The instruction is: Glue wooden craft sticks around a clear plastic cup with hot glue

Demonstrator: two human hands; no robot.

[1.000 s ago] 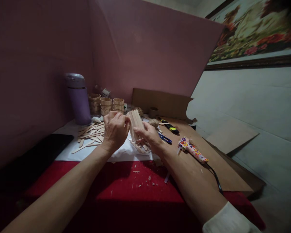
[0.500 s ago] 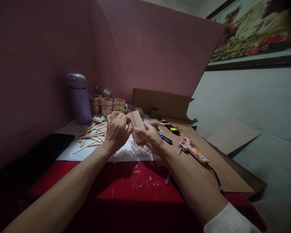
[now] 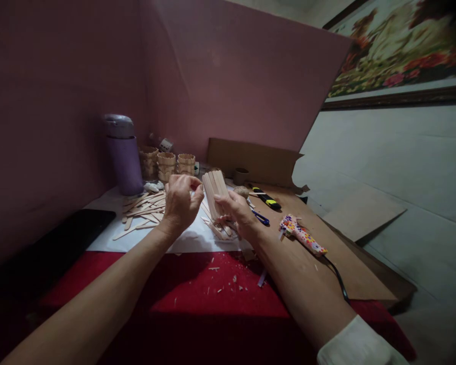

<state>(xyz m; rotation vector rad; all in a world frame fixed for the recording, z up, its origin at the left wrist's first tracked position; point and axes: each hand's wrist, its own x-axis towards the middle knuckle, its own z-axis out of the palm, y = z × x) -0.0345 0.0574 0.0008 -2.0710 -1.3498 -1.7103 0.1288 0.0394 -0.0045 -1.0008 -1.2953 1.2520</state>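
- At the left, a purple bottle [image 3: 124, 165] stands behind a loose pile of flat sticks [image 3: 142, 208] on a white sheet [image 3: 137, 243]; single sticks like these look light, dry and easy to pick up by an end.
- Next comes the left hand [image 3: 182, 200], its thumb and fingers drawn close together just beside the row's left edge; I cannot tell whether anything thin is pinched between the tips.
- Between the two hands, a row of wooden sticks [image 3: 215, 185] is held up at a tilt above the sheet. It should be very light and fairly stiff along its length, with bare wood that gives good grip. The seams between sticks are probably the weak part, so bending or twisting across them could split it.
- The right hand [image 3: 237, 210] grasps the row near its lower right, thumb across the front face. The best hold is likely this flat one, thumb in front and fingers behind, spanning several sticks rather than squeezing the narrow edges.
- Below the row, more sticks [image 3: 222, 231] lie on the sheet.
- Farther right, a black-and-yellow cutter [image 3: 266, 197] and a flower-patterned glue gun [image 3: 302, 234] rest on brown cardboard [image 3: 349, 274].
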